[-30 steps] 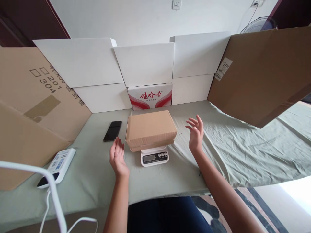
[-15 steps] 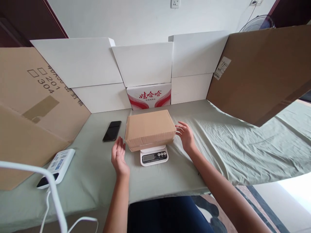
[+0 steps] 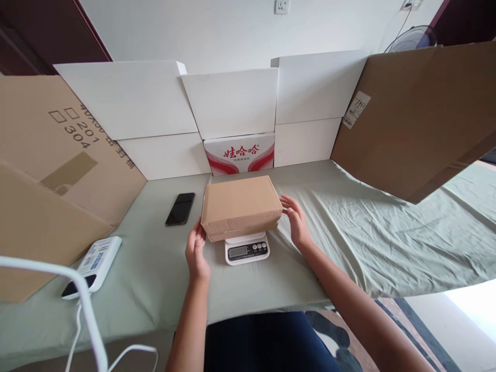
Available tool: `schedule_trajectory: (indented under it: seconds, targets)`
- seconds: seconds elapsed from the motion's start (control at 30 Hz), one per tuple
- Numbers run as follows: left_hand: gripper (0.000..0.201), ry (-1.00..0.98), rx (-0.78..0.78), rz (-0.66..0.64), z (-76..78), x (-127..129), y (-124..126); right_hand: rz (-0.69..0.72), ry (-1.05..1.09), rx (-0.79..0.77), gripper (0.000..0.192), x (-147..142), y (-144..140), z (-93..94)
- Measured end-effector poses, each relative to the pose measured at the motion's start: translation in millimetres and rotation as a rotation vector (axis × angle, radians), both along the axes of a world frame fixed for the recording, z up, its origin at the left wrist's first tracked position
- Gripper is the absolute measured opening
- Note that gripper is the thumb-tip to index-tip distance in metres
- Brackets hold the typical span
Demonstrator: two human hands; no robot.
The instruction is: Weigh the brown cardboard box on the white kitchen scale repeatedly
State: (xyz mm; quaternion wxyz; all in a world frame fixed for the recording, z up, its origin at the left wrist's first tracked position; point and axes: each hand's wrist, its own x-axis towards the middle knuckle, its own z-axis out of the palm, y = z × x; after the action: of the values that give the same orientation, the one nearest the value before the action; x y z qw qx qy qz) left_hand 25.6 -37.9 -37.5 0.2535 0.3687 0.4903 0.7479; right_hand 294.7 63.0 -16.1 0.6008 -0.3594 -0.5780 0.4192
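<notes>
A closed brown cardboard box (image 3: 242, 204) rests on a small white digital scale (image 3: 248, 251), overhanging its platform. The scale's display and buttons face me; its display shows no digits I can make out. My left hand (image 3: 197, 253) is at the box's front left corner, fingers extended along its side, fingertips partly hidden by the box. On the opposite side, my right hand (image 3: 296, 221) has its fingers stretched toward the box's right edge, at or very near contact. Neither hand is wrapped round the box.
A black phone (image 3: 180, 208) lies left of the box. Farther left are a white device (image 3: 96, 263) with a cable and a curved white tube (image 3: 83, 289). White boxes (image 3: 232, 103) line the back, with large cardboard boxes (image 3: 411, 119) at both sides. A green cloth (image 3: 155, 289) covers the table.
Both hands have moved in closer to the box, the left one rightward to its side. The box and scale stay in place; the whole view shifts slightly.
</notes>
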Motion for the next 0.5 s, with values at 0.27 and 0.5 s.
schedule_trajectory:
  seconds: [0.27,0.5]
  targets:
    - [0.071,-0.004,-0.030,0.010,-5.1,-1.1,2.0,0.006,-0.049,0.017,0.040,-2.3,-6.1,3.3]
    - [0.069,-0.030,-0.038,0.018,-3.9,-0.1,1.6,0.020,-0.066,0.019,0.043,-3.6,-9.8,5.0]
